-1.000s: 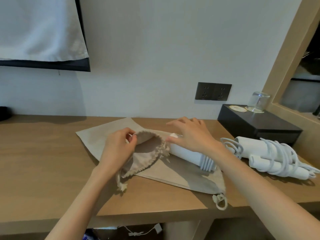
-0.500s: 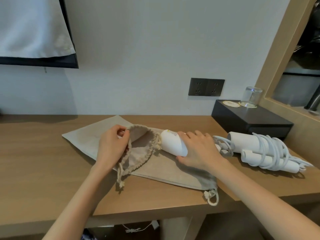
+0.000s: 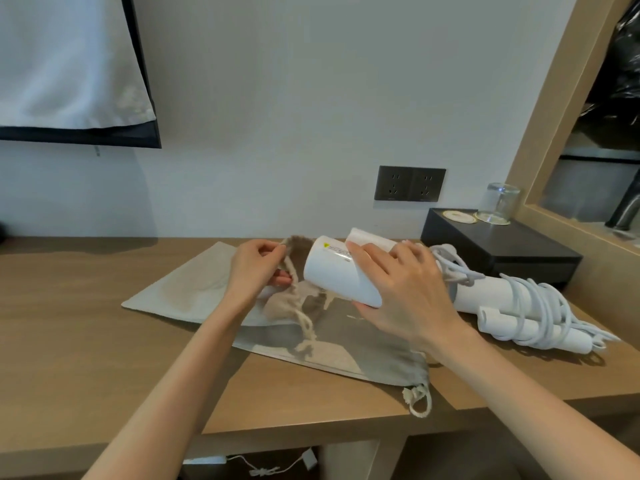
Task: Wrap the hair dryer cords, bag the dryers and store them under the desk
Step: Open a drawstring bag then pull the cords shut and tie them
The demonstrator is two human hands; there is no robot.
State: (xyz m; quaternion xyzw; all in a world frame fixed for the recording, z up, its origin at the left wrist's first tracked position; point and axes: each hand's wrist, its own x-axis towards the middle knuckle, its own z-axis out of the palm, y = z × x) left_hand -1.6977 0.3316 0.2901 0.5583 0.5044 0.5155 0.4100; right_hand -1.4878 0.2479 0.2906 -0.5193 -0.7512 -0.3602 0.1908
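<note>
1. The left hand (image 3: 256, 271) pinches the rim of a small drawstring bag (image 3: 280, 308) between thumb and fingers, lifting its mouth off the wooden desk (image 3: 69, 341).
2. The right hand (image 3: 405, 292) grips a white hair dryer (image 3: 329, 271), fingers over the top and thumb underneath. The dryer is tilted just above the desk, its wide end at the bag's mouth.
3. A second hair dryer (image 3: 485, 296) lies on the desk to the right, wound in its white cord (image 3: 540, 306), just beside a black box (image 3: 502, 251).
4. A flat cloth bag (image 3: 363, 355) lies under both hands, its drawstring knot (image 3: 419, 400) near the desk's front edge.
5. An upturned glass (image 3: 502, 202) stands on the box; a double wall socket (image 3: 410, 183) sits behind.
</note>
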